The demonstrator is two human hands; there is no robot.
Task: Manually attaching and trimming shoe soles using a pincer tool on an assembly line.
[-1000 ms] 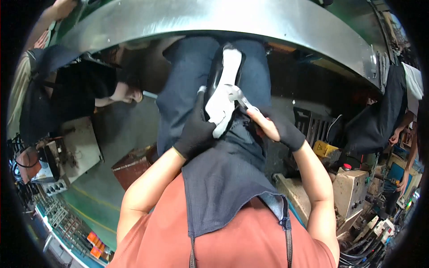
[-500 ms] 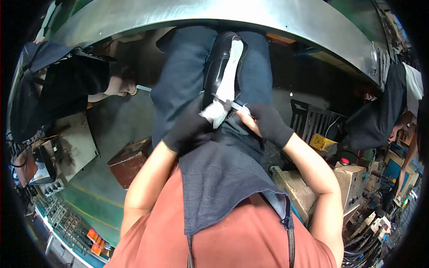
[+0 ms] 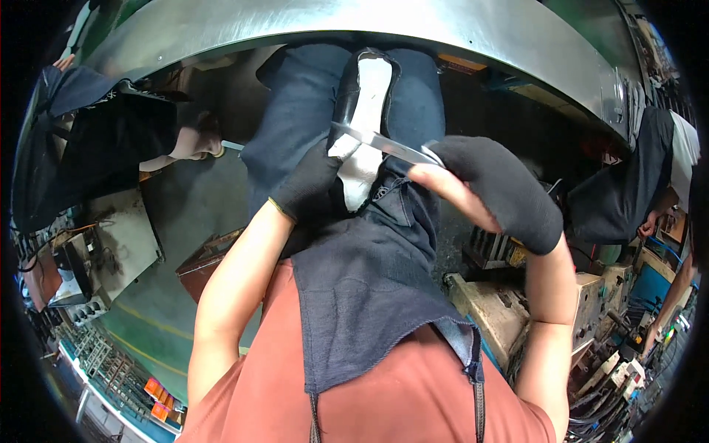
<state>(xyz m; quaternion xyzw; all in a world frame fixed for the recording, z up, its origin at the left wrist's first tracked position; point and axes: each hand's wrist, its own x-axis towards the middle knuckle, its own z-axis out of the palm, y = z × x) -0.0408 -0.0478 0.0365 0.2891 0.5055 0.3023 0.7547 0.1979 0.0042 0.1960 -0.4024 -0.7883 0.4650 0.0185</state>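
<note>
A black shoe [image 3: 347,97] lies along my lap between the thighs, its white underside [image 3: 371,92] turned up and its narrower end toward me. My left hand [image 3: 309,177], in a black fingerless glove, is closed on the shoe's left side near that narrow end. White material shows on the thumb; the other fingers are hidden. My right hand [image 3: 506,188], gloved the same way, is closed round the handle end of a knife [image 3: 391,147]. The blade points left and crosses over the white underside by my left thumb; whether it touches cannot be told.
A metal bench edge [image 3: 325,21] curves across above my knees. At left a person [image 3: 103,140] in dark clothing sits close by, near a brown box [image 3: 203,269]. Beige machinery [image 3: 495,317] and another person's arm [image 3: 668,299] are at right.
My right hand has lifted away to the right with the knife, baring more of the blade. The shoe has turned slightly, so its white underside faces up more fully.
</note>
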